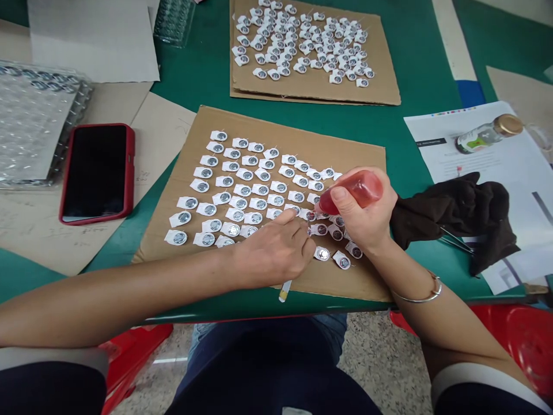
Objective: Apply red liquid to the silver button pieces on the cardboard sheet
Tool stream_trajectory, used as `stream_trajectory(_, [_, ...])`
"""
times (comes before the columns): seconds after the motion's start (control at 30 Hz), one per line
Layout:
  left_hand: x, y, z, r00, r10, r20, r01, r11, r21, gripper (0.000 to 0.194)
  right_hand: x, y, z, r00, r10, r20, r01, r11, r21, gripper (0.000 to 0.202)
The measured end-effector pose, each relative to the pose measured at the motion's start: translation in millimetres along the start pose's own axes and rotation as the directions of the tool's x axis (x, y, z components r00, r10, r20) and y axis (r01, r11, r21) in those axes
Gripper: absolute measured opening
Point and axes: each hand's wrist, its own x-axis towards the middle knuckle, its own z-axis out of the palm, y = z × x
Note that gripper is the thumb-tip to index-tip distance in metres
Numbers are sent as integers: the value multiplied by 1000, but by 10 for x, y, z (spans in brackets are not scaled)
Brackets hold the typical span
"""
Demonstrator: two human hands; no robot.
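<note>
My right hand (pixel 367 210) is wrapped round a small red squeeze bottle (pixel 356 191), tilted with its tip down to the left over the small parts. Close beside that tip, my left hand (pixel 279 251) is closed with its fingers curled. What its fingertips hold is hidden. A thin white stick with a yellowish end (pixel 285 291) sticks out below the left hand; whether it is gripped or lying there I cannot tell. Small round silver-and-white parts with paper tabs (pixel 209 161) lie in rows on a brown cardboard sheet (pixel 168 190) around both hands.
Another cardboard sheet (pixel 389 86) with many similar parts lies farther back. On the left are a red-cased phone (pixel 97 173) and a bubble-wrapped pack (pixel 30 127). To the right lie a dark cloth (pixel 444 207), metal tweezers (pixel 458 242) and a small glass bottle (pixel 486 135) on printed paper.
</note>
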Motion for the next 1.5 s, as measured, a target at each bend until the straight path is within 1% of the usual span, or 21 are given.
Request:
stream_trajectory(0.1, [-1, -4, -2, 1000, 2, 2, -2, 1000, 1, 23, 16, -17, 0, 999, -45, -25, 44, 999, -30, 26])
stream_trajectory(0.37, [-15, -6, 8, 1000, 0, 24, -1, 1000, 20, 25, 12, 9, -8, 997, -74, -24, 74, 997, -23, 27])
stream_trajectory(0.5, [-11, -6, -1, 1000, -2, 8, 2, 1000, 13, 24, -6, 11, -7, 999, -39, 9, 39, 999, 2, 27])
stream_trajectory(0.63, [-12, -9, -11, 1000, 4, 16, -4, 1000, 24, 22, -12, -4, -4, 1000, -20, 22, 20, 1000, 13, 27])
stream_trajectory(0.8, [-8, -7, -10, 1000, 5, 28, -5, 1000, 30, 22, -1, -27, -6, 998, -58, 6, 58, 998, -29, 25])
stream_trajectory(0.97, [1, -4, -10, 1000, 4, 15, -4, 1000, 26, 21, 8, -26, -2, 996, -86, -12, 86, 996, -30, 25])
stream_trajectory(1.33, [-6, -12, -10, 1000, 0, 9, 0, 1000, 3, 24, 27, 36, -3, 985, -164, -53, 159, 983, -91, 28])
stream_trajectory(1.5, [-6, -31, -13, 1000, -2, -6, 1, 1000, -17, 25, 31, 52, -13, 983, -174, -52, 168, 980, -106, 29])
